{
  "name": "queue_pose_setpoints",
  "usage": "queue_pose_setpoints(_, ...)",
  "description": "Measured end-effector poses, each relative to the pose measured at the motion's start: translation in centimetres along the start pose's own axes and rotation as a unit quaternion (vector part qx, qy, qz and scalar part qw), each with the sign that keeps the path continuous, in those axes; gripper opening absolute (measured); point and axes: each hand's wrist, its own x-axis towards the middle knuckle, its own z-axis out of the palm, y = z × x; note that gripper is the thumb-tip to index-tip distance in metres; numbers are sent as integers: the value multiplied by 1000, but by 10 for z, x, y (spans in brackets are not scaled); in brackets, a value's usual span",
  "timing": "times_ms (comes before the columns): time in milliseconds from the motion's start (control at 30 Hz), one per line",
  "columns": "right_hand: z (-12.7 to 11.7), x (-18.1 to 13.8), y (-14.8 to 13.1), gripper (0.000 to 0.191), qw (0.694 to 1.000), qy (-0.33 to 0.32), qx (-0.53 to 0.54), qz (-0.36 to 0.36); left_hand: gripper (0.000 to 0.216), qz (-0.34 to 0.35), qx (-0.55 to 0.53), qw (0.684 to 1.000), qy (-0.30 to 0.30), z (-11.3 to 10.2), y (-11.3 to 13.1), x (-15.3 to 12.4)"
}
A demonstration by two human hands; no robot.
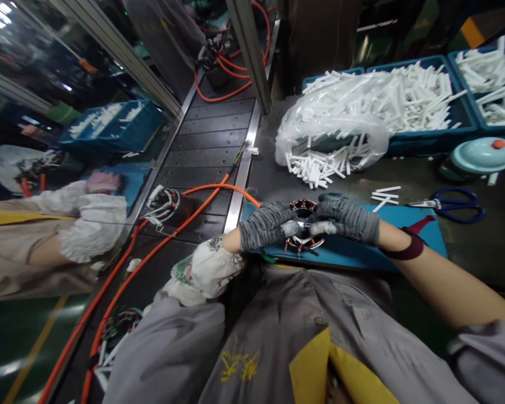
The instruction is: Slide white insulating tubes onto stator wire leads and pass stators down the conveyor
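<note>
A ring-shaped motor stator [305, 242], with dark windings, red and white bits and short leads, lies on the blue mat [362, 247] in front of my body. My left hand [268, 225], in a grey knit glove, is closed on the stator's left side. From the right, my right hand [345, 217], gloved alike, grips the other side. Both thumbs, in pale worn coverings, nearly meet over the ring at a small whitish piece too small to make out. My fingers hide much of the stator's sides.
White tubes spill from a plastic bag [332, 120] before blue bins [463, 106] of tubes. Loose tubes [385, 197], blue-handled scissors [458, 205] and a pale-blue-lidded container [482, 157] lie right. Leftward, an orange hose [172, 238] crosses a slatted conveyor [210, 151] bearing another stator [166, 206]; a co-worker's sleeve [92, 227] shows beyond.
</note>
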Motion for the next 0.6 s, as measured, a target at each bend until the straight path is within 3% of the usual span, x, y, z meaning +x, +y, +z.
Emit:
queue_pose_setpoints(100,0,-1,-1,55,1000,-12,1,1,40,-8,5,1000,-19,-1,-1,5)
queue_pose_setpoints(300,17,0,-19,47,982,10,-175,76,40,-120,169,962,-178,-6,22,30)
queue_pose_setpoints(467,7,-24,-6,47,982,110,-151,-4,44,-113,221,950,-192,-7,35,38)
queue_pose_setpoints(600,4,-40,12,49,985,159,-69,5,42,-65,215,959,-170,-1,36,52)
